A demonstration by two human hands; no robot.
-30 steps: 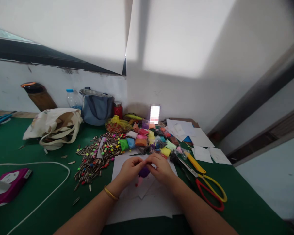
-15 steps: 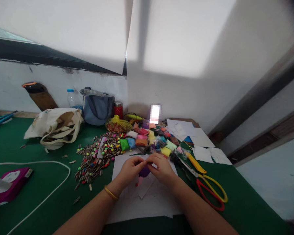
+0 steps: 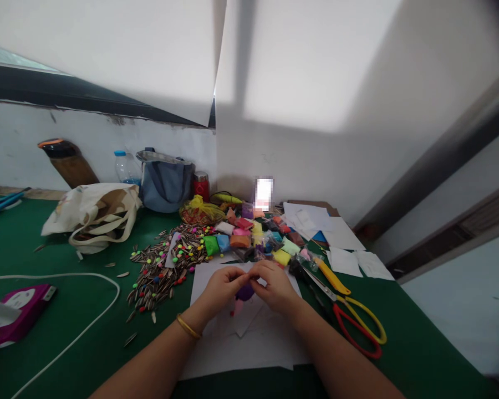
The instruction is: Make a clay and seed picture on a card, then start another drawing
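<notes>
My left hand (image 3: 223, 285) and my right hand (image 3: 271, 284) meet at the fingertips over the paper. Both are closed in a pinch, and whatever sits between the fingers is too small or hidden to make out. Below them a purple rounded shape (image 3: 245, 292) shows in part, with a pink piece (image 3: 238, 306) at its lower left that ends in a small red tip. These lie over a small paper piece (image 3: 246, 326) on a larger white sheet (image 3: 233, 357). My fingers cover the top of the purple shape.
Just beyond are many coloured packets, such as an orange-brown packet (image 3: 240, 241). Striped seeds with bright beads (image 3: 158, 277) spread to the left. Scissors (image 3: 357, 321) and a yellow-handled cutter (image 3: 332, 276) lie right. A white cable (image 3: 95, 327), cloth bag (image 3: 58, 216) and purple box (image 3: 23, 316) are left.
</notes>
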